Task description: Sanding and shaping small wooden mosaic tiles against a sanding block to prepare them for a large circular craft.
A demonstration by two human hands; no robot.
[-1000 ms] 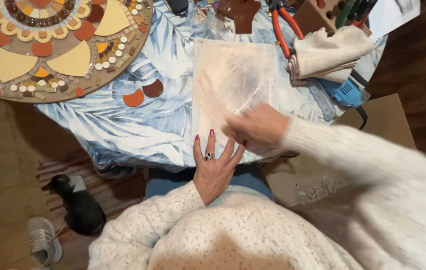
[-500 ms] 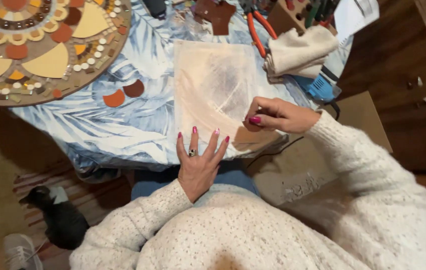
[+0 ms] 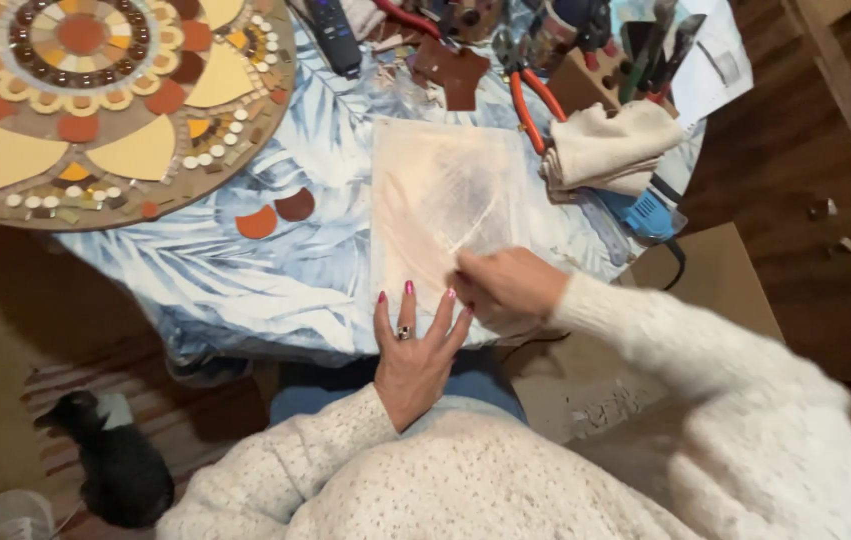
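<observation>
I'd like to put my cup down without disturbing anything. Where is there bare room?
Bare cloth lies between the round mosaic, the pale board and the two loose tile pieces. The far edge around the pliers and folded rag is crowded.

Counter cloth (image 3: pixel 245 260): blue-white leaf print. Round mosaic (image 3: pixel 95 100): cream, orange, rust, brown tiles. Board (image 3: pixel 445 195): pale pink-white, smeared. Pliers (image 3: pixel 530 100): orange handles. Folded rag (image 3: pixel 605 145): beige. Power tool (image 3: pixel 645 212): blue. Sweater (image 3: pixel 465 470): speckled cream.

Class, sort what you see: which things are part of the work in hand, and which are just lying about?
In hand: left hand pressing flat on the pale sheet; right hand on the sheet.
Lying about: round mosaic, orange-handled pliers, folded cloth, blue power tool, remote control.
</observation>
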